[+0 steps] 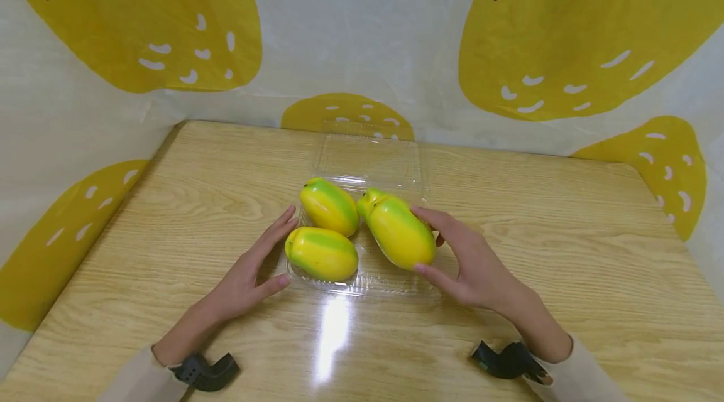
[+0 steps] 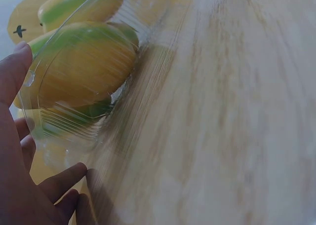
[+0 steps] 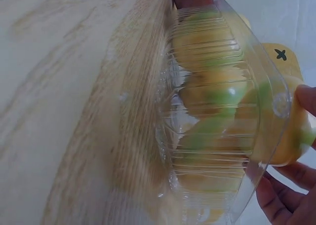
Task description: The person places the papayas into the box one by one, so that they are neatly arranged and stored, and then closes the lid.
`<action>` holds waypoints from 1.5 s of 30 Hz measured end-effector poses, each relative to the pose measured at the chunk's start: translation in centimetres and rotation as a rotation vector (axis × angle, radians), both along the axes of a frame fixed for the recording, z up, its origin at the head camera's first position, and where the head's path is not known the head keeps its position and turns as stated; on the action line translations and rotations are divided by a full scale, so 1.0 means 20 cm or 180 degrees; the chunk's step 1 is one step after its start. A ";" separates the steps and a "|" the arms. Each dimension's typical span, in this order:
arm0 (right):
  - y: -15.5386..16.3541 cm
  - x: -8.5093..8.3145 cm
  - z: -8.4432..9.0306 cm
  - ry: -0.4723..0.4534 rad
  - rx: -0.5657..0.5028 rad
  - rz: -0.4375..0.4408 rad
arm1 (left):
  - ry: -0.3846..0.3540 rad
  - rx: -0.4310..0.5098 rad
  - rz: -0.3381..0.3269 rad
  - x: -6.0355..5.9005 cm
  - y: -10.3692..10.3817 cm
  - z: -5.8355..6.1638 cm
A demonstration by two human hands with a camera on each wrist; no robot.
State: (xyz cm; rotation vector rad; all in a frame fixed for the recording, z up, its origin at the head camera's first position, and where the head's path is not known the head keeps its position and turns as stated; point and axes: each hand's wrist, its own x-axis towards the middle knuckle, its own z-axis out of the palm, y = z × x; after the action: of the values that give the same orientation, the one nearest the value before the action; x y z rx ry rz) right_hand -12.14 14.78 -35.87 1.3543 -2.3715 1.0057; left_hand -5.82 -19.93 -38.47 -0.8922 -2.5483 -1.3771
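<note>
The right hand (image 1: 477,267) grips a fruit (image 1: 400,235) between thumb and fingers, over a clear box (image 1: 390,284). The left hand (image 1: 243,279), digits apart, touches the box

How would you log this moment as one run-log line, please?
left hand: at left side of clear container | right hand: holding yellow-green fruit | lid: open | other fruits: inside container
</note>
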 end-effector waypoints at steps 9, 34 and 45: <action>-0.01 0.02 -0.01 0.0264 0.0195 0.0151 | 0.0008 0.0009 -0.0002 0.00 0.00 0.00; -0.04 0.04 -0.02 0.0540 0.0677 0.0165 | 0.0025 0.0059 -0.0027 0.00 0.00 -0.01; -0.05 0.04 -0.02 0.0489 0.0597 0.0191 | 0.0047 0.0065 -0.0048 0.00 0.00 -0.01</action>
State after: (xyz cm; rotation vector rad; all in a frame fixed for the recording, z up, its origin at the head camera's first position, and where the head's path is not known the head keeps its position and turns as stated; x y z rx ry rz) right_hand -11.29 13.82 -36.33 1.5169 -2.3703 0.6797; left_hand -5.85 -19.92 -38.60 -0.9166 -2.5171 -1.3930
